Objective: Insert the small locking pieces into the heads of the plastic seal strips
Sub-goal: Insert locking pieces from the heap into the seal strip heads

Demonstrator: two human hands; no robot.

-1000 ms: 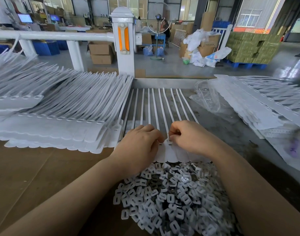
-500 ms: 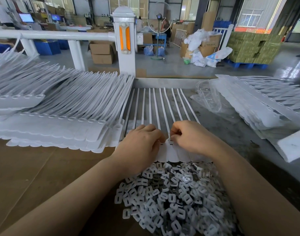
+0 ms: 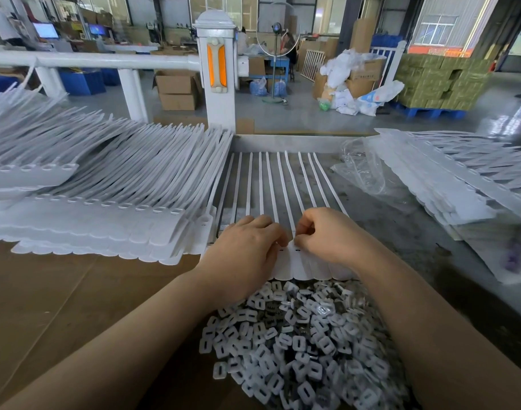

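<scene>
A joined row of white plastic seal strips lies in front of me, tails pointing away, flat heads toward me. My left hand rests with curled fingers on the left part of the heads. My right hand has thumb and fingers pinched together at a strip head next to my left fingertips; what lies between the fingertips is hidden. A heap of small white locking pieces lies between my forearms.
Large stacks of seal strips cover the table's left side. More strip sheets and a clear plastic bag lie at the right. A white railing post stands behind. Brown cardboard covers the near left.
Both hands stay at the strip heads with only slight finger movement. A white sheet that showed at the right edge half a second ago is gone from view.
</scene>
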